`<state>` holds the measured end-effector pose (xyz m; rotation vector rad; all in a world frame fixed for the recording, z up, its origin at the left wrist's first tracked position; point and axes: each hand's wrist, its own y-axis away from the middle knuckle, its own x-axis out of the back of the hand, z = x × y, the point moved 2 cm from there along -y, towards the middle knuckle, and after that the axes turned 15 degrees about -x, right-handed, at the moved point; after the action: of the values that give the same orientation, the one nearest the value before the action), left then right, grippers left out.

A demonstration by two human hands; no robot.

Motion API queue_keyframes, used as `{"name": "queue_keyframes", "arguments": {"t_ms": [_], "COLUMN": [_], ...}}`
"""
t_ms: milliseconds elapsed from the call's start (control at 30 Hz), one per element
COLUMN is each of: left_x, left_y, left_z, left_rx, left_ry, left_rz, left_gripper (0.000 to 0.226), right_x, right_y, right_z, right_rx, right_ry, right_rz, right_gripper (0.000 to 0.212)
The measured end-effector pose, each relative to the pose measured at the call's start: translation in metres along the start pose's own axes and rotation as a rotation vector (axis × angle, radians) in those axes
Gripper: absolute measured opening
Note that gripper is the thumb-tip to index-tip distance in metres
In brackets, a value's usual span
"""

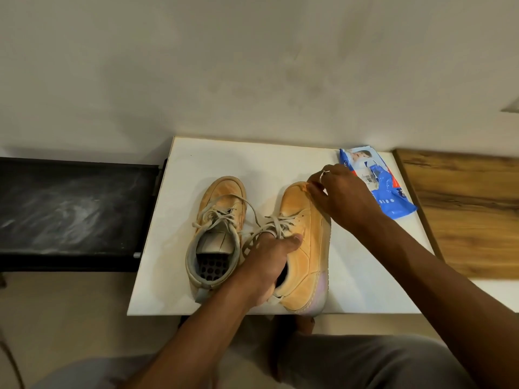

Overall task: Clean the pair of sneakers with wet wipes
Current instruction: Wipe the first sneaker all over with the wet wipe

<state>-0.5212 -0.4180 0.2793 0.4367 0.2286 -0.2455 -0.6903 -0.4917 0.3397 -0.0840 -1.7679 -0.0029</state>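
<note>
Two tan sneakers with pale laces stand on a white table [280, 161]. The left sneaker [217, 209] stands alone, its opening facing me. My left hand [266, 265] reaches into the collar of the right sneaker [304, 248] and grips it, thumb on the outer side. My right hand [342, 196] is at that shoe's toe, fingers curled round a small orange-stained wad, apparently a wipe [306, 187], pressed on the toe cap. A blue wet wipes pack [379, 181] lies just behind my right hand.
A dark marbled surface [73, 209] lies left of the table. A wood-grain top [463, 209] adjoins it on the right. A pale wall stands behind. My knees in grey trousers [351, 360] sit below the table's front edge.
</note>
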Motion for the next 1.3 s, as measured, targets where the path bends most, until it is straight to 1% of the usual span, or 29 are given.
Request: {"name": "queue_keyframes", "arguments": {"t_ms": [67, 167, 267, 367, 500, 600, 700, 767, 833, 900, 967, 1033, 1100, 1167, 1200, 1300], "left_x": [0.0, -0.001, -0.001, -0.003, -0.002, 0.001, 0.003, 0.002, 0.001, 0.0, 0.001, 0.002, 0.003, 0.003, 0.003, 0.001], "left_y": [-0.001, -0.002, -0.003, -0.002, -0.002, -0.003, -0.002, -0.002, -0.001, 0.001, 0.001, 0.0, 0.001, 0.002, 0.002, 0.0], "left_z": [-0.002, -0.004, -0.004, -0.002, -0.003, -0.004, -0.004, -0.001, 0.001, 0.005, 0.006, 0.006, 0.007, 0.008, 0.007, 0.004], "left_rx": [-0.015, -0.021, -0.023, -0.026, -0.013, -0.014, -0.025, -0.033, -0.018, -0.007, 0.006, 0.001, -0.009, -0.009, -0.008, -0.004], "left_ry": [-0.006, -0.021, -0.01, -0.014, -0.011, -0.001, 0.023, 0.03, 0.057, 0.087, 0.093, 0.095, 0.091, 0.081, 0.072, 0.054], "left_rz": [0.018, 0.025, 0.025, 0.013, 0.032, 0.027, 0.025, 0.012, -0.034, -0.08, -0.073, -0.052, -0.054, -0.056, -0.053, -0.032], "left_gripper": [0.037, 0.054, 0.056, 0.054, 0.053, 0.051, 0.058, 0.069, 0.079, 0.079, 0.075, 0.067, 0.06, 0.059, 0.06, 0.064], "right_x": [0.001, 0.005, 0.009, 0.007, 0.007, 0.008, 0.006, 0.005, 0.006, 0.007, 0.007, 0.002, -0.002, -0.001, -0.001, 0.001], "right_y": [-0.007, -0.009, 0.003, 0.028, 0.053, 0.072, 0.093, 0.102, 0.101, 0.093, 0.081, 0.075, 0.08, 0.086, 0.085, 0.072], "right_z": [-0.001, -0.002, 0.001, 0.004, 0.003, -0.003, -0.002, -0.001, 0.0, 0.0, -0.004, -0.013, -0.023, -0.027, -0.025, -0.015], "right_rx": [-0.007, -0.009, 0.019, 0.022, -0.007, -0.017, -0.099, -0.142, -0.144, -0.155, -0.184, -0.194, -0.151, -0.107, -0.112, -0.174], "right_ry": [-0.001, -0.024, -0.026, -0.027, -0.088, -0.152, -0.212, -0.249, -0.26, -0.295, -0.331, -0.372, -0.421, -0.437, -0.41, -0.286], "right_rz": [0.009, -0.061, -0.108, -0.118, -0.123, -0.171, -0.269, -0.308, -0.265, -0.17, -0.115, -0.145, -0.201, -0.247, -0.246, -0.142], "right_gripper": [0.036, 0.034, 0.033, 0.033, 0.033, 0.032, 0.03, 0.028, 0.027, 0.026, 0.029, 0.03, 0.027, 0.024, 0.023, 0.026]}}
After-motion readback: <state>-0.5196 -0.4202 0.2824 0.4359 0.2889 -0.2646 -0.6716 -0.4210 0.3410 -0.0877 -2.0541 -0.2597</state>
